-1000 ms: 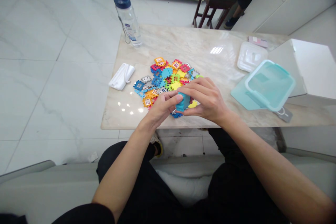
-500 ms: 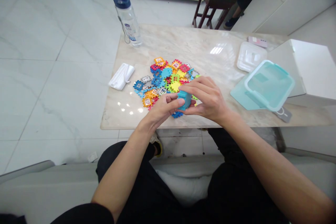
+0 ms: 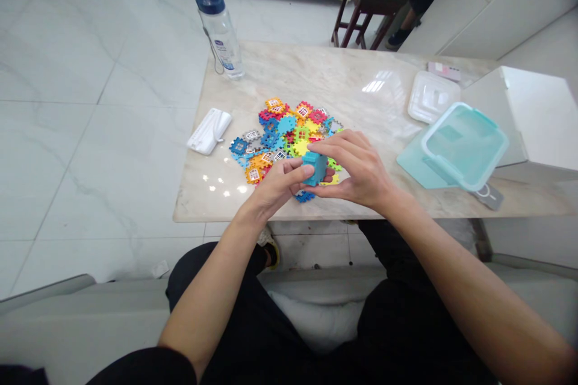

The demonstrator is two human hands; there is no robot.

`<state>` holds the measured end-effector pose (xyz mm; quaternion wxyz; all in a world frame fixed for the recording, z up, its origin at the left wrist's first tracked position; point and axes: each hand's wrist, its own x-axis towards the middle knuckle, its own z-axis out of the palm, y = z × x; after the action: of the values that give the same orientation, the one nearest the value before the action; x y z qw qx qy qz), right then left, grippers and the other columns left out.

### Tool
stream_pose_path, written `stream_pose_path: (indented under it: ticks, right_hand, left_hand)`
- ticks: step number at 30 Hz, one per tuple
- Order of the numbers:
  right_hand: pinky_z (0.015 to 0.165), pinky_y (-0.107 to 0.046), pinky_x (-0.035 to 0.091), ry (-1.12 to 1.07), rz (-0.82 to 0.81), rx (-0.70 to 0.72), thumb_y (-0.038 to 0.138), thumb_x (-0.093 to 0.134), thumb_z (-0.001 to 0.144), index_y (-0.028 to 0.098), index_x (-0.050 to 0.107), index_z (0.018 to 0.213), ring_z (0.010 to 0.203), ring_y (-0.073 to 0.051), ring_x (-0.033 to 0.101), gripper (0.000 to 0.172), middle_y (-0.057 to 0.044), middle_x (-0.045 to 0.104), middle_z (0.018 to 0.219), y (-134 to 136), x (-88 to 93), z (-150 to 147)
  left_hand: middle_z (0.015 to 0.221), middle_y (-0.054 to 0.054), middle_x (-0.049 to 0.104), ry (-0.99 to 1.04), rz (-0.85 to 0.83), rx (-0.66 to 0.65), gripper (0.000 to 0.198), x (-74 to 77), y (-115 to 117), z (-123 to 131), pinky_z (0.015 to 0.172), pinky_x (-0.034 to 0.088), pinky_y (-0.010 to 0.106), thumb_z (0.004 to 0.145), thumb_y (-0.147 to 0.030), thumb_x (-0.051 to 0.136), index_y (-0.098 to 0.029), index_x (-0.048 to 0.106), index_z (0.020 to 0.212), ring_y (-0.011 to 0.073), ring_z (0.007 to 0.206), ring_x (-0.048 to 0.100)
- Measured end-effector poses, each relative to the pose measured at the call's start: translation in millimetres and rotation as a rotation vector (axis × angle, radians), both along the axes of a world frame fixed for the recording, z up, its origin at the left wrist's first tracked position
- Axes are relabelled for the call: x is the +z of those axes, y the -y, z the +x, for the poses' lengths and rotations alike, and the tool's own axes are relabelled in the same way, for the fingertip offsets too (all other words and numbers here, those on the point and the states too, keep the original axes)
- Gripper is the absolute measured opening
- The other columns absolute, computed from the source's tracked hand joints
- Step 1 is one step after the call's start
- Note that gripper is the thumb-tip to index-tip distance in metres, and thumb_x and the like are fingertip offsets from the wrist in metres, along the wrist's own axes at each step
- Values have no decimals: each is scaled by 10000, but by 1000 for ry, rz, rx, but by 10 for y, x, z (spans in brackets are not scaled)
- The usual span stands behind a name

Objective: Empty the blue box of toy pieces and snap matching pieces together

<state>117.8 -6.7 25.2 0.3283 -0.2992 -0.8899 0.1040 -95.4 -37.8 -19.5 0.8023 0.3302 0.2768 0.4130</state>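
A light-blue cube-shaped block (image 3: 317,167) with notched edges, seemingly built from interlocking tiles, is held above the near side of the table. My left hand (image 3: 282,183) pinches it from the left, thumb on the near face and fingers behind and under it. Around its right side curves my right hand (image 3: 359,169), fingertips at the top edge and thumb at the bottom. The palm side of the right hand is partly hidden. Beneath and beyond both hands lies a pile of colourful toothed building tiles (image 3: 286,126), several with white window inserts.
On the marble-patterned table (image 3: 325,72) stand a water bottle (image 3: 228,48) at the back left and a white tissue pack (image 3: 209,131) at left. To the right are a teal container (image 3: 465,147), a clear lid (image 3: 433,96) and a white box (image 3: 537,114). A person sits on a stool (image 3: 379,0) beyond.
The light-blue block has shifted slightly left and turned a little in my hands, showing more of its right face. The hands keep nearly the same grip.
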Motion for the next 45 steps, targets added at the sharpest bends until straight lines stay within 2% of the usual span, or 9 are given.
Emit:
stream_pose_path:
  ticks: [3,7,14,26,36,42,45]
  right_hand:
    - [1007,-542,552,-7,-16,14,471,845,978,316,702,1464,1146,-344,729,529,-91,812,1265,3,0,-1]
    - [1003,-545,553,-7,-18,17,492,827,996,321,710,1457,1141,-342,734,505,-87,814,1270,2,1,-4]
    - [994,-523,543,12,-5,19,563,810,1004,302,734,1417,1116,-330,738,495,-93,821,1245,-11,-1,12]
    - [994,-510,533,34,42,-3,477,778,1023,295,740,1389,1116,-323,730,410,-85,818,1228,20,-3,22]
    - [967,-506,520,82,79,7,611,711,1059,286,742,1369,1077,-316,708,450,-89,816,1185,-1,-1,81]
    - [958,-482,508,45,116,18,566,727,1064,259,739,1348,1064,-303,699,419,-88,811,1152,16,-33,62]
    - [950,-483,510,23,97,2,561,767,1037,272,745,1328,1061,-307,700,410,-81,811,1141,4,-18,70]
  left_hand:
    - [1033,150,858,15,11,-24,562,-8,-5,-6,907,658,361,819,-593,967,-134,837,1115,313,1057,840]
    - [1075,156,858,5,26,-40,591,-18,-9,-15,917,652,368,804,-644,962,-138,839,1082,301,1031,840]
    - [1084,168,861,-29,24,-37,554,-34,-5,-24,921,658,396,823,-612,953,-129,845,1071,346,1070,841]
    - [1141,198,859,-17,35,-55,596,-48,-5,1,920,657,386,800,-624,968,-123,849,1100,352,1089,839]
    - [1110,179,866,-22,29,-51,591,7,15,34,956,653,405,786,-633,977,-129,859,1072,348,1100,838]
    - [1079,184,863,-19,19,-61,635,-25,14,42,926,647,375,778,-645,981,-115,842,1099,344,1090,842]
    - [1102,187,865,-38,23,-90,698,-68,-3,24,903,648,362,784,-691,958,-128,826,1175,335,1081,846]
